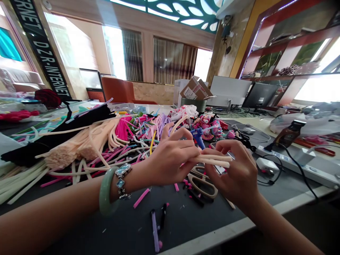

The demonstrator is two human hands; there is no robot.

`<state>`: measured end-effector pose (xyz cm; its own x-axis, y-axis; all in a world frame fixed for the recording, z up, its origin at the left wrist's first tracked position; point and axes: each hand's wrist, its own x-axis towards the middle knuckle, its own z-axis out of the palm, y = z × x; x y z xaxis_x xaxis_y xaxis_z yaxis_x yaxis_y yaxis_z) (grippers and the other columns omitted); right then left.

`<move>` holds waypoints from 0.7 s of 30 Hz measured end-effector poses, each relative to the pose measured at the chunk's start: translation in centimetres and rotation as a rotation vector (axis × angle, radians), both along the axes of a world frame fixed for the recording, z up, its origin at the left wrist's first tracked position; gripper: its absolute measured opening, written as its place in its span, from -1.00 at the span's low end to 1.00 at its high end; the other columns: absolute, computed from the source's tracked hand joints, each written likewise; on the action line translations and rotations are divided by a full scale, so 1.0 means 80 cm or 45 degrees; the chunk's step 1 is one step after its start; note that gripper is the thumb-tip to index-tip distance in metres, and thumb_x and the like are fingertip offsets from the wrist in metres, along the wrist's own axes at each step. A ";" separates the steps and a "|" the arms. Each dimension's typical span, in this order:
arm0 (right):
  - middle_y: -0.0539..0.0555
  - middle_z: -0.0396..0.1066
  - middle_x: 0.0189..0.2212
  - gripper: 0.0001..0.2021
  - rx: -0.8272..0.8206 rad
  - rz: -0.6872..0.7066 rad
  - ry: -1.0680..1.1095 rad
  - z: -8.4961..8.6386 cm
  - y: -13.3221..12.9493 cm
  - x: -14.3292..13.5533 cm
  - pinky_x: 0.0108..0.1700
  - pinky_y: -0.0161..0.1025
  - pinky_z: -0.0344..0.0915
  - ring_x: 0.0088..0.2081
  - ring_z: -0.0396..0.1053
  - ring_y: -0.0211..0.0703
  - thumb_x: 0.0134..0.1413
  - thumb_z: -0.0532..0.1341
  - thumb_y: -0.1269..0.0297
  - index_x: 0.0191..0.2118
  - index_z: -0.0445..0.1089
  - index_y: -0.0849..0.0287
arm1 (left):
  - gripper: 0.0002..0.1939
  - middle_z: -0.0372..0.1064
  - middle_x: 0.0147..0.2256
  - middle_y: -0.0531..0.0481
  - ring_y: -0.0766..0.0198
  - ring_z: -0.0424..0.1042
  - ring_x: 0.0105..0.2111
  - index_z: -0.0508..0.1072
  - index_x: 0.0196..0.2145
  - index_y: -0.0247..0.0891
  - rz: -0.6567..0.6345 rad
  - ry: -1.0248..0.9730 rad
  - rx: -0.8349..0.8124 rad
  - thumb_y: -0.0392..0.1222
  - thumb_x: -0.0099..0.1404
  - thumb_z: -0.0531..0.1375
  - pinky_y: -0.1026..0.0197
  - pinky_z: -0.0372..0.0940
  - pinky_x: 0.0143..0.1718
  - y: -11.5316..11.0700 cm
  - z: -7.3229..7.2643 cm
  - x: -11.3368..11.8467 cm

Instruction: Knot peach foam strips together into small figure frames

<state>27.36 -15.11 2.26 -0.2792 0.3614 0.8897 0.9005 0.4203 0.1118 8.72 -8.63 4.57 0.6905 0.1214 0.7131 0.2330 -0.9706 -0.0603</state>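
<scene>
Cream fuzzy stems (212, 160) stick out to the right from the closed fingers of my left hand (172, 156), which wears a green bangle and a jewelled bracelet at the wrist. One pale stem also rises above that hand. Close to the stems' right ends is my right hand (233, 168), its fingers bent and pinched together; what lies between them is too small to make out. Scissors with beige handles (203, 182) lie on the table beneath and between my hands. Behind them rests a blue glue gun (198, 136).
Bundles of peach stems (82, 141) and a black bundle (61, 131) cover the left side. Short purple (154, 230) and pink pieces lie near the front edge. A power strip (297, 164) with cables and a dark clipper (289, 134) stand right; monitors are behind.
</scene>
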 end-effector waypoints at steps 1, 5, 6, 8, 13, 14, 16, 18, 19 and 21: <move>0.09 0.27 -0.32 -0.76 -0.013 0.010 -0.013 0.001 0.000 0.000 -0.27 -0.10 0.21 -0.34 0.27 -0.11 -0.11 0.25 0.41 -0.22 0.46 0.09 | -0.89 0.39 -0.44 0.03 0.18 0.27 -0.17 0.40 -0.40 -0.26 -0.003 -0.016 -0.003 -0.29 0.25 0.10 0.08 0.12 -0.10 0.000 0.000 0.000; 0.13 0.27 -0.31 -0.73 -0.053 0.063 -0.033 0.002 -0.002 -0.001 -0.27 -0.07 0.22 -0.32 0.28 -0.07 -0.14 0.23 0.42 -0.21 0.45 0.17 | -0.88 0.38 -0.48 0.05 0.22 0.28 -0.24 0.37 -0.45 -0.26 -0.026 -0.081 -0.027 -0.24 0.25 0.12 0.11 0.13 -0.13 0.000 0.001 0.002; 0.14 0.27 -0.31 -0.75 -0.062 0.075 -0.035 0.002 -0.002 -0.002 -0.27 -0.06 0.22 -0.32 0.28 -0.07 -0.14 0.23 0.40 -0.23 0.46 0.19 | -0.87 0.38 -0.47 0.05 0.23 0.28 -0.24 0.37 -0.45 -0.26 -0.023 -0.087 -0.044 -0.23 0.25 0.13 0.12 0.13 -0.13 0.000 0.002 0.002; 0.15 0.27 -0.31 -0.79 -0.094 0.102 -0.011 0.002 0.000 -0.004 -0.26 -0.06 0.23 -0.31 0.27 -0.06 -0.13 0.25 0.37 -0.27 0.46 0.22 | -0.87 0.38 -0.46 0.05 0.23 0.29 -0.23 0.36 -0.47 -0.27 -0.016 -0.093 -0.085 -0.24 0.24 0.14 0.13 0.15 -0.14 -0.002 0.002 0.002; 0.12 0.25 -0.32 -0.83 -0.260 0.253 0.183 0.003 0.003 -0.006 -0.23 -0.16 0.25 -0.28 0.26 -0.14 -0.10 0.26 0.41 -0.29 0.43 0.25 | -0.90 0.38 -0.47 0.05 0.22 0.30 -0.23 0.37 -0.48 -0.27 -0.039 -0.116 -0.130 -0.29 0.20 0.17 0.13 0.17 -0.13 -0.004 0.003 0.002; 0.10 0.24 -0.32 -0.83 -0.297 0.286 0.222 0.003 0.003 -0.006 -0.24 -0.19 0.24 -0.28 0.26 -0.16 -0.09 0.26 0.41 -0.28 0.42 0.24 | -0.91 0.39 -0.47 0.05 0.22 0.30 -0.22 0.38 -0.47 -0.27 -0.039 -0.120 -0.132 -0.30 0.19 0.17 0.12 0.17 -0.12 -0.004 0.003 0.002; 0.07 0.23 -0.32 -0.83 -0.364 0.339 0.285 0.003 0.003 -0.006 -0.25 -0.26 0.23 -0.29 0.25 -0.22 -0.08 0.27 0.42 -0.27 0.41 0.22 | -0.93 0.39 -0.48 0.04 0.21 0.30 -0.21 0.41 -0.45 -0.26 -0.040 -0.121 -0.147 -0.29 0.19 0.17 0.11 0.18 -0.13 -0.004 0.003 0.002; 0.04 0.23 -0.32 -0.83 -0.417 0.369 0.322 0.003 0.003 -0.006 -0.25 -0.29 0.22 -0.29 0.25 -0.25 -0.08 0.28 0.42 -0.27 0.40 0.20 | -0.90 0.38 -0.50 0.03 0.19 0.29 -0.20 0.41 -0.46 -0.26 -0.044 -0.120 -0.173 -0.26 0.21 0.17 0.11 0.18 -0.13 -0.004 0.003 0.003; 0.03 0.24 -0.32 -0.83 -0.441 0.380 0.331 0.003 0.003 -0.006 -0.24 -0.30 0.22 -0.29 0.26 -0.25 -0.09 0.29 0.42 -0.28 0.39 0.19 | -0.88 0.37 -0.51 0.03 0.19 0.28 -0.20 0.40 -0.47 -0.26 -0.043 -0.122 -0.186 -0.24 0.22 0.17 0.11 0.19 -0.13 -0.005 0.003 0.003; 0.02 0.25 -0.32 -0.84 -0.482 0.398 0.342 0.004 0.003 -0.006 -0.23 -0.31 0.22 -0.28 0.27 -0.25 -0.08 0.28 0.44 -0.29 0.39 0.19 | -0.85 0.35 -0.53 0.03 0.19 0.28 -0.21 0.39 -0.49 -0.26 -0.039 -0.132 -0.203 -0.21 0.23 0.16 0.11 0.19 -0.13 -0.005 0.004 0.004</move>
